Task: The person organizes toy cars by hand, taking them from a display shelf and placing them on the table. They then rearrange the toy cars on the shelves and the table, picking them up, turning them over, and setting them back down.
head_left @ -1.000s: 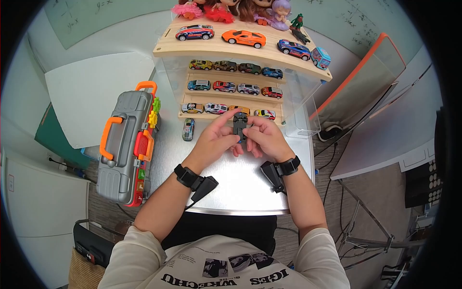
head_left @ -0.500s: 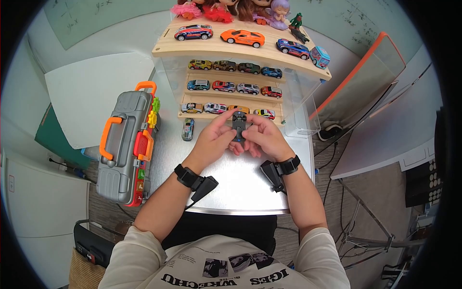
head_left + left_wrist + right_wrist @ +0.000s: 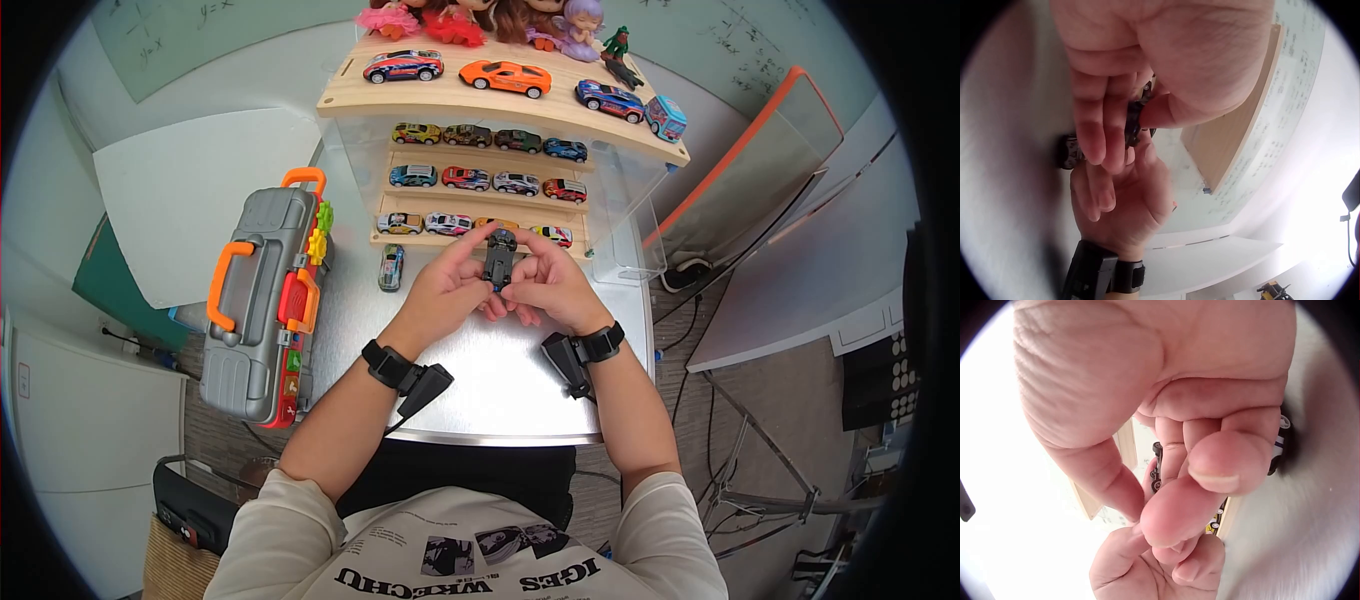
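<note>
A small toy car (image 3: 499, 262), its dark underside facing up, is held between both hands in front of the lowest shelf. The left hand (image 3: 447, 294) grips it from the left, thumb near its lower end. From the other side the right hand (image 3: 560, 291) holds it, thumb also at the lower end and index finger near the top. In the left wrist view the car (image 3: 1134, 119) is partly covered by fingers. Fingers hide most of it in the right wrist view too.
Rows of toy cars stand on a wooden rack (image 3: 400, 158), with larger cars and dolls on top. One green car (image 3: 391, 268) sits on the metal table (image 3: 480, 390) left of the hands. A grey toy case (image 3: 262, 310) with orange handles stands farther left.
The thumbs have moved down along the car's underside to its lower end, leaving more of it showing. The car has tilted slightly, its upper end toward the right.
</note>
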A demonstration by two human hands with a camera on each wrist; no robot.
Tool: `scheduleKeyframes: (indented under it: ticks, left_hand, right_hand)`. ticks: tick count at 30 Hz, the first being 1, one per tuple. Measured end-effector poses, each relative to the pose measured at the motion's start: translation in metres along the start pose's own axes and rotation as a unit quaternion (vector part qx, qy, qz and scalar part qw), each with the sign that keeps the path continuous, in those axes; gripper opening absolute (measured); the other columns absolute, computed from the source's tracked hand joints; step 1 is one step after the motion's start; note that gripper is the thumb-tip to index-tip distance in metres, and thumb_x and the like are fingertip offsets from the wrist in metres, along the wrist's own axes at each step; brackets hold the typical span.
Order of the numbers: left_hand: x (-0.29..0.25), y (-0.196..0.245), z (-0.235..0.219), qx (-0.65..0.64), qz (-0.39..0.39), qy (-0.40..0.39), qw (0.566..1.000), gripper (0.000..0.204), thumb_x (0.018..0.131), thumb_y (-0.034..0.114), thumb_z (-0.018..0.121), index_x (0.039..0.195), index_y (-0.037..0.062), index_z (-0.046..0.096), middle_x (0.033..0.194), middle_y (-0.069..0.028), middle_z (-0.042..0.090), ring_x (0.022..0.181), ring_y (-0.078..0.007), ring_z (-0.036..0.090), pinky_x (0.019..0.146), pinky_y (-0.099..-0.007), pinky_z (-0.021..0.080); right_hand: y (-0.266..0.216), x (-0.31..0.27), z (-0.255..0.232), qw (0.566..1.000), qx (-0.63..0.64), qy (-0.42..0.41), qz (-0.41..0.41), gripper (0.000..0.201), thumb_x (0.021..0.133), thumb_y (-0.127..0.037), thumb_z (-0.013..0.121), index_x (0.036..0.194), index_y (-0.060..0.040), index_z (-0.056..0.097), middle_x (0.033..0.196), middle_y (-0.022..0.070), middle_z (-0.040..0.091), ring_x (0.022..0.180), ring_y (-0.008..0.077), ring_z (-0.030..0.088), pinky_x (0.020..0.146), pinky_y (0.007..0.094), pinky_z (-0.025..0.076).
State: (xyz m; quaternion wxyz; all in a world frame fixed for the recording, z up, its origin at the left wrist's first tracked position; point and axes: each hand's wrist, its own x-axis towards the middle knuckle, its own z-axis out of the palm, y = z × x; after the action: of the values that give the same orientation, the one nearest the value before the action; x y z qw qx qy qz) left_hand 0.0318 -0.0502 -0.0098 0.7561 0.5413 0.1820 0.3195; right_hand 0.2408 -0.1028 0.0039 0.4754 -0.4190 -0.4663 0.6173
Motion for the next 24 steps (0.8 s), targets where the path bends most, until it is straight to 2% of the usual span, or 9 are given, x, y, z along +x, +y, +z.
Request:
scheduleKeyframes:
  ticks: [5, 8, 9, 12, 15, 19, 24]
  left_hand:
    - [-0.0003, -0.0002, 0.0009, 0.005, 0.006, 0.000, 1.000, 0.079, 0.094, -0.011, 0.049, 0.165, 0.0144, 0.026, 0.107, -0.0169, 0.068, 0.085, -0.0214, 0.071, 0.077, -0.0338, 0.059]
    - [-0.0005, -0.0006, 0.0002, 0.015, 0.008, -0.025, 1.000, 0.077, 0.095, -0.010, 0.050, 0.164, 0.0144, 0.027, 0.108, -0.0173, 0.067, 0.086, -0.0228, 0.072, 0.077, -0.0347, 0.060]
    - [-0.0003, 0.0012, 0.0008, 0.003, -0.012, -0.013, 1.000, 0.075, 0.096, -0.008, 0.050, 0.164, 0.0143, 0.028, 0.106, -0.0173, 0.067, 0.085, -0.0234, 0.072, 0.076, -0.0353, 0.060]
    - [0.0003, 0.0025, 0.0010, -0.020, -0.038, 0.008, 0.999, 0.071, 0.098, -0.006, 0.050, 0.163, 0.0140, 0.029, 0.103, -0.0172, 0.067, 0.084, -0.0244, 0.073, 0.076, -0.0365, 0.061]
    - [0.0019, 0.0013, 0.0010, -0.030, -0.046, 0.021, 0.998, 0.067, 0.100, -0.004, 0.049, 0.162, 0.0135, 0.030, 0.099, -0.0167, 0.068, 0.082, -0.0250, 0.073, 0.075, -0.0368, 0.061]
    - [-0.0005, 0.0011, 0.0005, -0.019, -0.025, 0.010, 0.999, 0.059, 0.105, 0.004, 0.051, 0.161, 0.0125, 0.032, 0.097, -0.0151, 0.068, 0.080, -0.0250, 0.074, 0.072, -0.0360, 0.062]
    - [0.0007, -0.0013, 0.0006, -0.018, -0.033, 0.015, 0.999, 0.060, 0.104, 0.002, 0.051, 0.160, 0.0120, 0.032, 0.097, -0.0153, 0.068, 0.080, -0.0253, 0.074, 0.071, -0.0356, 0.062]
  right_hand:
    - [-0.0011, 0.0027, -0.0026, 0.999, -0.007, 0.005, 0.030, 0.045, 0.099, -0.007, 0.064, 0.141, -0.0054, 0.045, 0.068, 0.0058, 0.067, 0.046, 0.0126, 0.059, 0.040, 0.0245, 0.043]
    - [-0.0015, 0.0038, -0.0043, 0.999, 0.018, -0.007, 0.037, 0.044, 0.099, -0.007, 0.064, 0.139, -0.0055, 0.046, 0.067, 0.0051, 0.066, 0.046, 0.0127, 0.059, 0.039, 0.0245, 0.042]
    - [-0.0013, 0.0037, -0.0046, 0.999, 0.018, -0.006, 0.037, 0.044, 0.099, -0.007, 0.064, 0.139, -0.0055, 0.046, 0.067, 0.0051, 0.066, 0.046, 0.0127, 0.059, 0.039, 0.0245, 0.042]
    - [-0.0015, 0.0028, -0.0029, 0.999, 0.012, -0.007, 0.035, 0.046, 0.100, -0.006, 0.063, 0.142, -0.0056, 0.045, 0.067, 0.0051, 0.066, 0.046, 0.0127, 0.059, 0.040, 0.0247, 0.043]
    - [-0.0027, 0.0006, 0.0007, 1.000, -0.031, 0.000, -0.003, 0.048, 0.100, -0.006, 0.061, 0.145, -0.0056, 0.043, 0.067, 0.0055, 0.066, 0.046, 0.0128, 0.059, 0.039, 0.0250, 0.043]
    - [-0.0003, 0.0024, -0.0047, 1.000, 0.000, -0.005, 0.021, 0.058, 0.097, -0.002, 0.065, 0.148, -0.0057, 0.040, 0.071, 0.0059, 0.067, 0.049, 0.0126, 0.060, 0.040, 0.0248, 0.043]
    - [0.0000, 0.0026, -0.0062, 0.999, 0.014, -0.008, 0.035, 0.061, 0.095, -0.001, 0.067, 0.149, -0.0055, 0.039, 0.073, 0.0063, 0.068, 0.050, 0.0127, 0.061, 0.040, 0.0246, 0.044]
